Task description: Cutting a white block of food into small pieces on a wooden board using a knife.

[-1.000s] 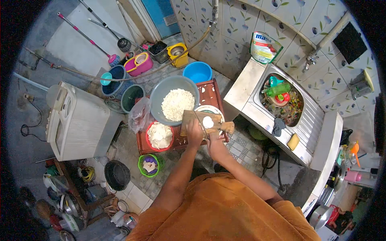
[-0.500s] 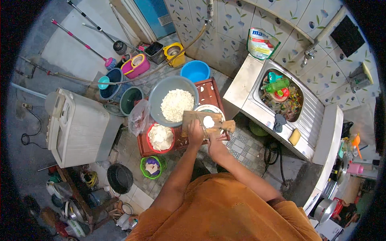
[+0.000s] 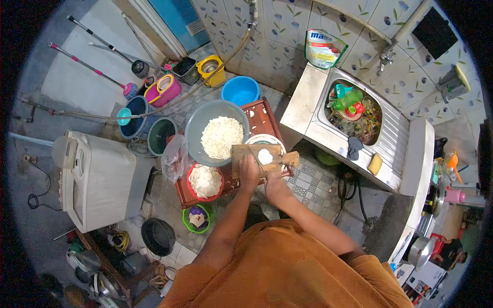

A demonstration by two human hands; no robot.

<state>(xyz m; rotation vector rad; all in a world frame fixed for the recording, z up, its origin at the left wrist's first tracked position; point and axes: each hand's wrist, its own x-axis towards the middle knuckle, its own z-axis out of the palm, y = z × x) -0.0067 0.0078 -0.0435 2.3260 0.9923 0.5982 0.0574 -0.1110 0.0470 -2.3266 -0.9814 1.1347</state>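
Observation:
A wooden cutting board [image 3: 239, 153] with a handle at its right end lies across the edge of a large grey basin. My right hand [image 3: 277, 189] is closed at the board's near edge around a knife [image 3: 255, 156], whose thin blade slants up and left over the wood. Left of the blade, my left hand [image 3: 249, 170] rests on the board with fingers curled; what they hold is hidden. A small white sliced piece [image 3: 265, 156] lies right of the blade. Chopped white pieces [image 3: 222, 137] heap in the grey basin [image 3: 193, 123]. Larger pale pieces [image 3: 205, 180] fill a red bowl.
A low reddish-brown table [image 3: 264, 114] stands beneath the basin. Beside it are a green basket [image 3: 191, 226], a plastic bag [image 3: 174, 158] and a blue basin [image 3: 240, 90]. Right, a counter holds a sink [image 3: 328, 123] with dishes. A washing machine [image 3: 105, 179] stands left.
The whole view has shifted slightly. Both hands stay at the board in nearly the same pose, with the knife still slanting across it.

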